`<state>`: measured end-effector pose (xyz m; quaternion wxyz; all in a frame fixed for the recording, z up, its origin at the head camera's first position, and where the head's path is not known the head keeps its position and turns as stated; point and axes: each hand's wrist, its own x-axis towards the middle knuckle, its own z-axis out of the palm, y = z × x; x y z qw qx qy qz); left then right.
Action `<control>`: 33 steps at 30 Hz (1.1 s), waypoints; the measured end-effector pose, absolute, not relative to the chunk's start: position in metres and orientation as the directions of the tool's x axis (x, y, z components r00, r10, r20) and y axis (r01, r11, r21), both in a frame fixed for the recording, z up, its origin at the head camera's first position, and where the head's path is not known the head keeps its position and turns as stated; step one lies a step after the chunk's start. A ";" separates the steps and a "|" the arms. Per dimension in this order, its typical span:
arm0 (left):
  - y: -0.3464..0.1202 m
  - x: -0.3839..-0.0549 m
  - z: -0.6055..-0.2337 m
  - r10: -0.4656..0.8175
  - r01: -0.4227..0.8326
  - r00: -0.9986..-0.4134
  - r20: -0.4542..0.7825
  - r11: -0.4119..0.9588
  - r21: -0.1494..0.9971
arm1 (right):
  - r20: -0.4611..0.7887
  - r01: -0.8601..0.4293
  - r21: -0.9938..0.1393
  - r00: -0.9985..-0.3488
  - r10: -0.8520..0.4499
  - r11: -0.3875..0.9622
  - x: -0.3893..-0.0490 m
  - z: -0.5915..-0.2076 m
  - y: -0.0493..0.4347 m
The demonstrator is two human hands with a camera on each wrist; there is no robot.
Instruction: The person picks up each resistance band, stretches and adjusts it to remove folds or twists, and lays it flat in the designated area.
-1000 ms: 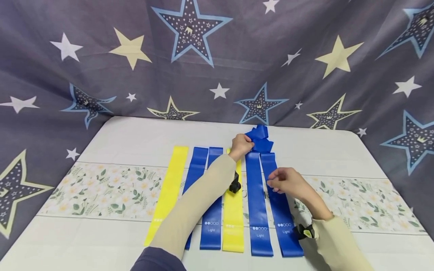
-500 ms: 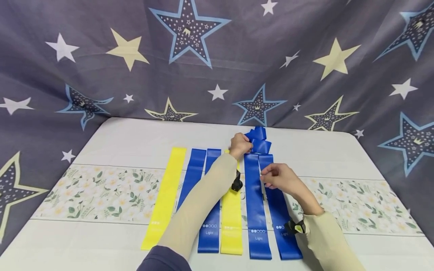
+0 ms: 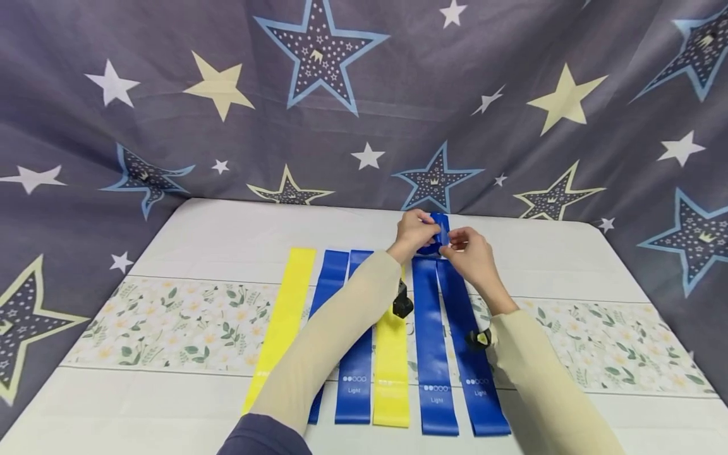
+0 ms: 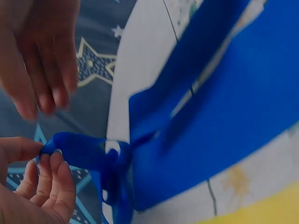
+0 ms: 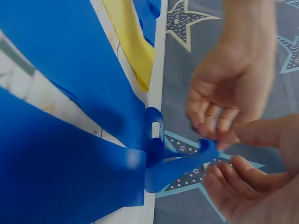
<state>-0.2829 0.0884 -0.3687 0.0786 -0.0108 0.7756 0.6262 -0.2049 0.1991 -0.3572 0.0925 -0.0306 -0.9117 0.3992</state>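
Note:
At the back of the table, my left hand (image 3: pixel 412 234) pinches one end of a loose blue resistance band (image 3: pixel 440 229) between thumb and fingertips. In the left wrist view that band (image 4: pixel 81 148) stretches from the pinch into a loosely bunched heap. My right hand (image 3: pixel 473 256) is close on the right of it, its fingers bent loosely and apart from the band in the left wrist view. Below the hands lie two flat blue bands (image 3: pixel 435 354), marked "Light". The left hand covers part of the loose band in the head view.
Further left lie a yellow band (image 3: pixel 392 379), more blue bands (image 3: pixel 354 385) and another yellow band (image 3: pixel 287 303), roughly side by side. The left sleeve crosses over several of them. A white table (image 3: pixel 170 411) with a floral strip ends at a star-patterned curtain (image 3: pixel 364 76).
My left hand has lifted the loose blue band's end and shifted slightly right. My right hand has moved up from over the rightmost flat band to beside the loose one.

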 end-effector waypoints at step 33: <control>0.058 -0.280 -0.376 0.209 0.062 -0.978 0.003 0.277 0.959 | 0.267 -0.025 -0.671 -0.941 0.209 0.741 -0.245 -0.301 0.205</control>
